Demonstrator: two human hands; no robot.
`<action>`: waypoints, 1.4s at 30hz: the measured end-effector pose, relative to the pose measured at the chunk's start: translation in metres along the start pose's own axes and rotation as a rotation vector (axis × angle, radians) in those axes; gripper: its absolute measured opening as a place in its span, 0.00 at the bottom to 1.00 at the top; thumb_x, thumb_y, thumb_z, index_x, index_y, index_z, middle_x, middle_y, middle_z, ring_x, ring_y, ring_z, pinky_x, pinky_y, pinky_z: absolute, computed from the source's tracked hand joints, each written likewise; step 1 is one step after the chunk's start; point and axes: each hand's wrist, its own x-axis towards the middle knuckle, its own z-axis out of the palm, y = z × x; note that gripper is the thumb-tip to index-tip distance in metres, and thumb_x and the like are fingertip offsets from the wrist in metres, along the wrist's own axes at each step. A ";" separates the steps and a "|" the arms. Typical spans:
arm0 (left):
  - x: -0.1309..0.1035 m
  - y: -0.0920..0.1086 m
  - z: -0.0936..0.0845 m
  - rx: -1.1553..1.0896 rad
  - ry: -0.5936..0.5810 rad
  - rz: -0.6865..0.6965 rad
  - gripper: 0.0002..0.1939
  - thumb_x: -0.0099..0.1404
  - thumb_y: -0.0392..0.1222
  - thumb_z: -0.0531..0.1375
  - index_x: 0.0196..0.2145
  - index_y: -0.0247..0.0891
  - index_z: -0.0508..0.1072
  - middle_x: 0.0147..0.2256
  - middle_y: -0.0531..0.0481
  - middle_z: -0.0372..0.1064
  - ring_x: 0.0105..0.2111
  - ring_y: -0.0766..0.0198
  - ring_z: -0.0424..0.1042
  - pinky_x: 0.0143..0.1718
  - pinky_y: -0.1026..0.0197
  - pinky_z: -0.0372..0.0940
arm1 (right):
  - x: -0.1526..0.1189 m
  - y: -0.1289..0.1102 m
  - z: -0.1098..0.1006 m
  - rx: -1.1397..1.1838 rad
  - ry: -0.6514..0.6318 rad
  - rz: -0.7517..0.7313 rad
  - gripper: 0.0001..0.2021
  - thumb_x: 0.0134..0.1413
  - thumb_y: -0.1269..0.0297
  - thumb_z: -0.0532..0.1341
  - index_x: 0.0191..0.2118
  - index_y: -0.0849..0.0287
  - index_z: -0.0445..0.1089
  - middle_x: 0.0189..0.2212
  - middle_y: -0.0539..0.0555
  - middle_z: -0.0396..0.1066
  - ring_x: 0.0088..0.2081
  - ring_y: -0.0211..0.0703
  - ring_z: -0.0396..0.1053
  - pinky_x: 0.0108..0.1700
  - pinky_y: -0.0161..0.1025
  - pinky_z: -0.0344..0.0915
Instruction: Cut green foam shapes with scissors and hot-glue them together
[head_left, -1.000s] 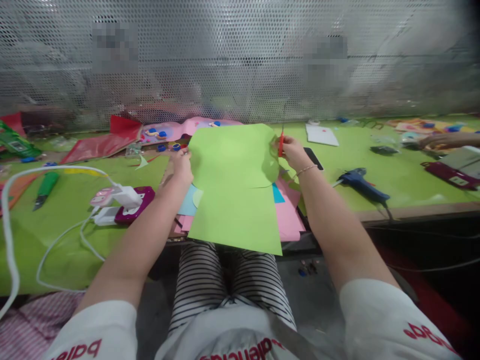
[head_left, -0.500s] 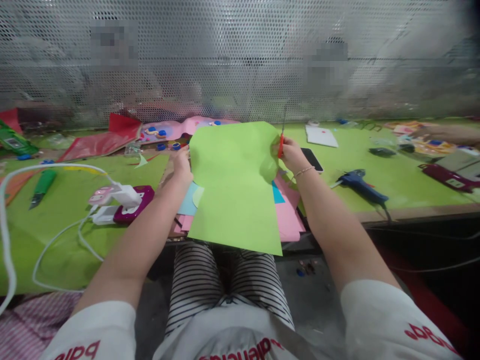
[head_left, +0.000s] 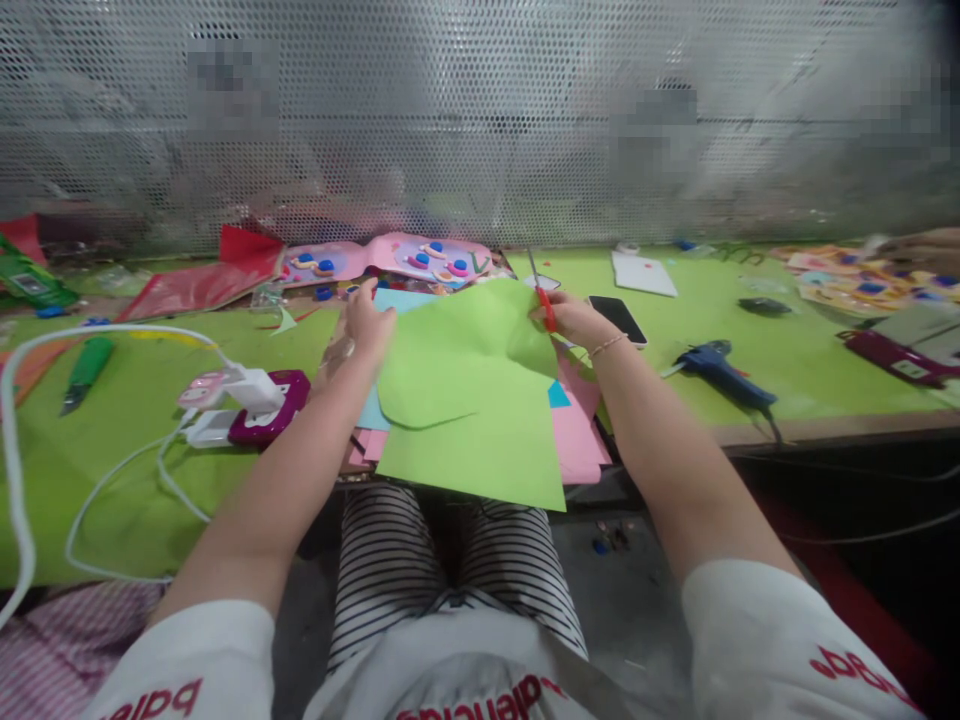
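Green paper lies in front of me: a curved-edged piece (head_left: 450, 360) rests over a flat green sheet (head_left: 480, 450). My left hand (head_left: 369, 318) is at the upper left edge of the curved piece, its fingers partly raised; whether it grips the paper is unclear. Orange-handled scissors (head_left: 546, 305) are in my right hand (head_left: 571, 320), blades pointing up and away, at the curved piece's right side. Beneath the green sheets, pink paper (head_left: 581, 440) and light blue paper (head_left: 371, 410) stick out.
A phone (head_left: 619, 318), a blue glue gun (head_left: 724, 375) and a white card (head_left: 643, 273) are on the right. At left are a purple power strip (head_left: 274, 405) with white cables and a green cutter (head_left: 88, 368). Another person's hand (head_left: 926, 250) shows at far right.
The curved green piece has come down toward me, uncovering the decorated pink pieces and light blue paper behind. The scissors have shifted slightly left and down with my right hand.
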 end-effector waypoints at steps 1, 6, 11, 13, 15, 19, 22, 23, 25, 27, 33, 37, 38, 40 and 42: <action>-0.004 0.006 -0.003 0.078 -0.044 0.047 0.28 0.50 0.30 0.59 0.51 0.40 0.68 0.55 0.42 0.64 0.58 0.50 0.60 0.62 0.48 0.52 | -0.001 0.001 0.001 -0.020 -0.055 0.005 0.10 0.37 0.78 0.65 0.27 0.60 0.65 0.18 0.45 0.59 0.19 0.30 0.57 0.22 0.31 0.55; -0.032 0.031 -0.002 0.372 -0.351 0.285 0.18 0.59 0.40 0.58 0.48 0.39 0.71 0.52 0.41 0.68 0.56 0.50 0.63 0.61 0.46 0.49 | -0.006 -0.001 0.007 -0.219 -0.337 -0.007 0.13 0.34 0.68 0.70 0.25 0.59 0.63 0.18 0.43 0.57 0.20 0.30 0.54 0.23 0.32 0.53; -0.046 0.027 0.011 0.103 -0.621 0.196 0.14 0.54 0.47 0.63 0.37 0.39 0.75 0.36 0.43 0.74 0.38 0.54 0.72 0.46 0.52 0.63 | -0.012 -0.007 0.018 -0.434 -0.411 -0.084 0.12 0.37 0.63 0.67 0.25 0.58 0.62 0.20 0.43 0.57 0.23 0.32 0.55 0.26 0.32 0.54; -0.046 0.024 0.014 -0.006 -0.659 0.146 0.09 0.50 0.44 0.65 0.29 0.38 0.75 0.29 0.45 0.72 0.32 0.56 0.71 0.41 0.54 0.63 | -0.011 -0.007 0.021 -0.465 -0.414 -0.105 0.11 0.38 0.63 0.66 0.25 0.58 0.61 0.20 0.44 0.57 0.23 0.32 0.55 0.26 0.32 0.54; -0.045 0.024 0.015 -0.088 -0.682 0.100 0.04 0.48 0.39 0.65 0.23 0.37 0.73 0.26 0.47 0.70 0.30 0.58 0.69 0.39 0.56 0.62 | -0.010 -0.006 0.021 -0.506 -0.390 -0.120 0.11 0.38 0.62 0.66 0.26 0.57 0.62 0.20 0.44 0.58 0.23 0.33 0.56 0.26 0.33 0.54; -0.042 0.024 0.013 -0.147 -0.743 0.080 0.04 0.49 0.37 0.62 0.20 0.37 0.71 0.23 0.51 0.68 0.28 0.61 0.67 0.37 0.58 0.60 | -0.011 -0.008 0.020 -0.653 -0.348 -0.184 0.12 0.40 0.58 0.65 0.28 0.58 0.64 0.21 0.46 0.62 0.25 0.36 0.58 0.28 0.34 0.57; -0.041 0.022 0.012 -0.080 -0.741 0.135 0.04 0.51 0.38 0.61 0.21 0.36 0.73 0.22 0.51 0.67 0.28 0.61 0.67 0.37 0.59 0.61 | -0.015 -0.015 0.019 -0.819 -0.257 -0.320 0.12 0.44 0.56 0.63 0.32 0.59 0.68 0.25 0.50 0.67 0.28 0.38 0.61 0.33 0.36 0.59; -0.040 0.021 0.012 -0.051 -0.732 0.153 0.04 0.51 0.37 0.61 0.21 0.36 0.74 0.22 0.51 0.68 0.28 0.61 0.67 0.37 0.59 0.61 | -0.017 -0.017 0.019 -0.876 -0.221 -0.359 0.13 0.45 0.56 0.62 0.34 0.59 0.69 0.27 0.52 0.69 0.29 0.40 0.63 0.34 0.36 0.59; -0.040 0.018 0.013 -0.004 -0.711 0.189 0.04 0.51 0.36 0.61 0.21 0.37 0.75 0.23 0.50 0.69 0.27 0.61 0.67 0.37 0.59 0.61 | -0.018 -0.021 0.017 -0.977 -0.178 -0.407 0.13 0.47 0.58 0.61 0.37 0.60 0.71 0.31 0.55 0.72 0.32 0.43 0.66 0.36 0.37 0.60; -0.042 0.015 0.013 0.021 -0.685 0.232 0.04 0.52 0.36 0.61 0.23 0.38 0.77 0.25 0.49 0.71 0.28 0.60 0.68 0.37 0.58 0.61 | -0.018 -0.022 0.016 -1.077 -0.177 -0.441 0.13 0.49 0.59 0.59 0.39 0.61 0.72 0.34 0.58 0.73 0.34 0.45 0.67 0.37 0.38 0.60; -0.047 0.017 0.012 0.092 -0.671 0.362 0.13 0.56 0.34 0.58 0.36 0.43 0.80 0.36 0.46 0.77 0.37 0.54 0.72 0.45 0.54 0.63 | -0.015 -0.019 0.018 -1.360 -0.138 -0.548 0.15 0.52 0.62 0.58 0.45 0.59 0.72 0.41 0.60 0.74 0.40 0.48 0.69 0.42 0.41 0.58; -0.048 0.018 0.012 0.071 -0.671 0.362 0.13 0.56 0.34 0.59 0.38 0.41 0.79 0.39 0.44 0.77 0.38 0.53 0.72 0.48 0.52 0.63 | -0.014 -0.018 0.021 -1.438 -0.117 -0.608 0.16 0.53 0.61 0.57 0.46 0.59 0.71 0.41 0.60 0.74 0.42 0.50 0.69 0.43 0.43 0.56; -0.048 0.018 0.012 0.067 -0.678 0.358 0.13 0.56 0.35 0.59 0.39 0.41 0.79 0.39 0.44 0.76 0.37 0.54 0.72 0.47 0.52 0.63 | -0.014 -0.018 0.021 -1.444 -0.111 -0.619 0.16 0.53 0.61 0.57 0.47 0.59 0.71 0.42 0.61 0.73 0.43 0.51 0.68 0.43 0.44 0.56; -0.047 0.017 0.014 0.079 -0.709 0.353 0.16 0.58 0.35 0.58 0.44 0.39 0.78 0.40 0.42 0.76 0.36 0.55 0.73 0.46 0.52 0.64 | -0.014 -0.017 0.021 -1.436 -0.101 -0.638 0.18 0.51 0.60 0.58 0.48 0.59 0.70 0.44 0.61 0.72 0.45 0.53 0.68 0.43 0.44 0.56; -0.046 0.016 0.016 0.101 -0.744 0.348 0.19 0.60 0.36 0.56 0.49 0.38 0.75 0.41 0.43 0.76 0.36 0.56 0.73 0.45 0.53 0.64 | -0.014 -0.017 0.022 -1.417 -0.101 -0.652 0.18 0.50 0.60 0.58 0.47 0.59 0.70 0.45 0.61 0.72 0.47 0.54 0.66 0.44 0.44 0.56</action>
